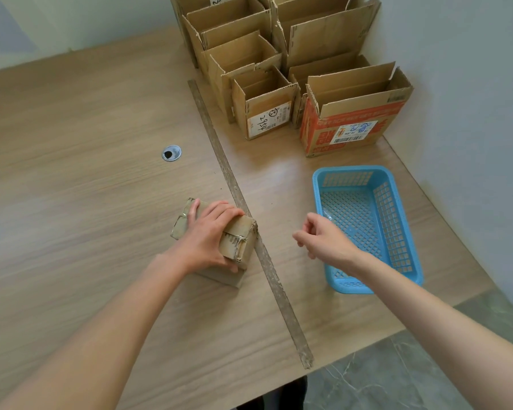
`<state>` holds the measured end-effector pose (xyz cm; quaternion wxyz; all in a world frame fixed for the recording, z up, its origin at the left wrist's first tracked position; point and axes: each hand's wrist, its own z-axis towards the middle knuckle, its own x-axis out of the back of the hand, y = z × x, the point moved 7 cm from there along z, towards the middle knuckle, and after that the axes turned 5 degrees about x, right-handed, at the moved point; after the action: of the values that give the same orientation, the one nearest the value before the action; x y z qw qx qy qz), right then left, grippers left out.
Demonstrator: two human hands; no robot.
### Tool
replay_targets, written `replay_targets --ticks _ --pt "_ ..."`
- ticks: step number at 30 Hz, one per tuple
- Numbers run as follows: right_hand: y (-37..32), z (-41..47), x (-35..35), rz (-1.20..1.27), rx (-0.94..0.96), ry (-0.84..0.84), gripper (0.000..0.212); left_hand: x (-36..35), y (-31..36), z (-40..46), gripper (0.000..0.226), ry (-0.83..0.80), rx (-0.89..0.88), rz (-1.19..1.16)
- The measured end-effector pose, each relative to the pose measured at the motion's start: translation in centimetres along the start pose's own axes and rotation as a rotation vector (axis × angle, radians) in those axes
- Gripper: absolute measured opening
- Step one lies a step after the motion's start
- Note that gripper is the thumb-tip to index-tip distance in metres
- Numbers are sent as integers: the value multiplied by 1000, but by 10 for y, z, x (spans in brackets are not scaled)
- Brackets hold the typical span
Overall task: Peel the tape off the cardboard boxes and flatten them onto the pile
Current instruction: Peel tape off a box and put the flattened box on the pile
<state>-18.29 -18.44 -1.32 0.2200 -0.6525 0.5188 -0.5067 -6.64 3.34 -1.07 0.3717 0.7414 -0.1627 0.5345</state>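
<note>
Left hand [209, 238] grips one taped box [234, 242]; right hand [323, 239] loosely curled, holding nothing; one blue basket [409, 232]

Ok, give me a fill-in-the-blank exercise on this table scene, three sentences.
1. The left hand holds down a small taped ____ box.
2. The basket beside the right hand is coloured ____.
3. The open boxes stand at the table's ____ end.

Missing words: cardboard; blue; far
</note>
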Motion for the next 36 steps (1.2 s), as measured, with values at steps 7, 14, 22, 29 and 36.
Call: replay_targets --ticks 7,14,22,29,36 --pt "-43 12 -36 -200 256 55 18 0 7 -3 121 26 5 29" --pt "-36 -4 7 -386 403 248 15 -3 0 -3 120 46 -4 11" --pt "38 -3 86 -562 37 216 37 -5 1 -3 118 37 5 -6" --pt "53 0 76 -671 48 99 35 -4 1 -2 118 44 9 -6" --pt "55 -5 72 -690 54 145 11 -3 2 -4 117 65 6 -4"
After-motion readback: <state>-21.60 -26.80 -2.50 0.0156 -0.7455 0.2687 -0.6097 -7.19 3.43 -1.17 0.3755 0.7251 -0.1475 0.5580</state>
